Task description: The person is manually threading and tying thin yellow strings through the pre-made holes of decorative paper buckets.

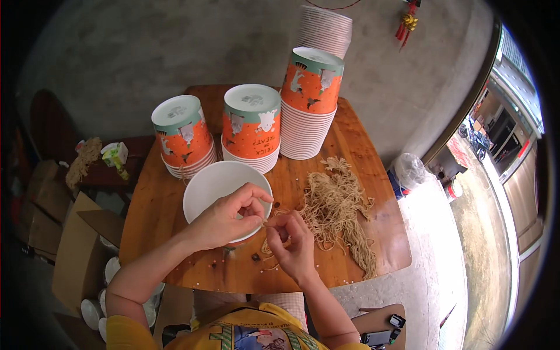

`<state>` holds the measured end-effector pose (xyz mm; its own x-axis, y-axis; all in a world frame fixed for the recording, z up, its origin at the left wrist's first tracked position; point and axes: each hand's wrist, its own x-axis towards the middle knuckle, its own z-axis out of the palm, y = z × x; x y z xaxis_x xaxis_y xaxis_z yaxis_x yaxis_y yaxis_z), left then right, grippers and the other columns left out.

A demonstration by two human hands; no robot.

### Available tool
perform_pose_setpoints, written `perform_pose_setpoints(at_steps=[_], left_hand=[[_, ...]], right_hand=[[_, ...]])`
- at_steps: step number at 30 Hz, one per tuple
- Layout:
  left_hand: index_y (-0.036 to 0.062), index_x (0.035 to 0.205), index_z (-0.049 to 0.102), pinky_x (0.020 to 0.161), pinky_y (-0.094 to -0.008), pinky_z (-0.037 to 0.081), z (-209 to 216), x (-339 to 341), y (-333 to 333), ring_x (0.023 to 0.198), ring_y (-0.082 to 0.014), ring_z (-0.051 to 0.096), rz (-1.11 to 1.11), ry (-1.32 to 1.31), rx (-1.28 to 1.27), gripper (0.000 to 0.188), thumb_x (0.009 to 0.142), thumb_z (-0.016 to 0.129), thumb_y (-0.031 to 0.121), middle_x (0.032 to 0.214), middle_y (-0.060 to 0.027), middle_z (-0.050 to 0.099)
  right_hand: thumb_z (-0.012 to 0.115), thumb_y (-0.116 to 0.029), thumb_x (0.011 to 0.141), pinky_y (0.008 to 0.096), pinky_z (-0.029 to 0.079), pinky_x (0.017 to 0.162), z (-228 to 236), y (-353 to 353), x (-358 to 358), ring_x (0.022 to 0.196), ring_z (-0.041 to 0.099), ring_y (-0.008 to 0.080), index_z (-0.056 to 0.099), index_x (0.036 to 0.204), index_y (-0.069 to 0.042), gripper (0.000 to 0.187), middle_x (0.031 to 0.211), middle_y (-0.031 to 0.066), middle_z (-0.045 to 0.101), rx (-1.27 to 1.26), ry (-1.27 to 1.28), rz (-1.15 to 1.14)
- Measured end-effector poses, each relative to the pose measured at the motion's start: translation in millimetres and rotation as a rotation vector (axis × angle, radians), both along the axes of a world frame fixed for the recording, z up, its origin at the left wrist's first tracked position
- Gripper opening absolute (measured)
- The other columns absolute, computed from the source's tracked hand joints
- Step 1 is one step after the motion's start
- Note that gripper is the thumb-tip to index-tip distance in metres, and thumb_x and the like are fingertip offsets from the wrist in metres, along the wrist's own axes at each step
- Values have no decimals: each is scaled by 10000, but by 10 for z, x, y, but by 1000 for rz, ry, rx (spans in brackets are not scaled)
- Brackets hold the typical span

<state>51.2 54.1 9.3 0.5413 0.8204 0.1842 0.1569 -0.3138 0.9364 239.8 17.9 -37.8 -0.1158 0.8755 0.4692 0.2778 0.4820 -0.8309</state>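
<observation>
A white-lined paper bucket (204, 185) stands in front of me, its open mouth facing up. My left hand (230, 216) reaches over its near right rim, fingers curled, thumb and fingertips pinched on a strand of tan twine (265, 223). Close beside it, my right hand (291, 242) is closed in a pinch on the same strand, just outside the rim. The exact grip of the fingertips is small and partly hidden. To the right of my right hand lies a loose, tangled heap of tan twine (338, 204), with loops trailing toward it.
Behind the bucket stand upside-down stacks of orange and green paper buckets: left (182, 134), middle (251, 125) and a taller right one (309, 102). They share the wooden table (175, 259). An open cardboard box (79, 251) with white buckets sits at the lower left.
</observation>
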Motion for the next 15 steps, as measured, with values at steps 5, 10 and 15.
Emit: perform_pose_setpoints(at_steps=[5,10,15], left_hand=[[63,1196,506,777,-292,484,116,25,-71,834,-117,578,12,117,121,295,914,579,18,888,-12,593],[80,1171,530,744,-324,494,155,66,-113,810,-179,587,42,232,346,290,895,582,9,865,-35,573],[71,1160,526,748,-336,497,173,85,-142,828,-196,588,56,284,444,293,883,596,7,866,-53,567]], right_hand=[[664,-30,859,245,475,572,-14,2,27,649,569,119,623,979,-24,127,879,58,553,-41,47,11],[679,-36,855,264,494,582,62,-6,18,682,602,137,625,978,-27,134,870,63,561,12,4,17],[669,-17,864,222,477,588,50,21,26,645,588,107,616,923,-7,80,799,54,559,235,-206,-92]])
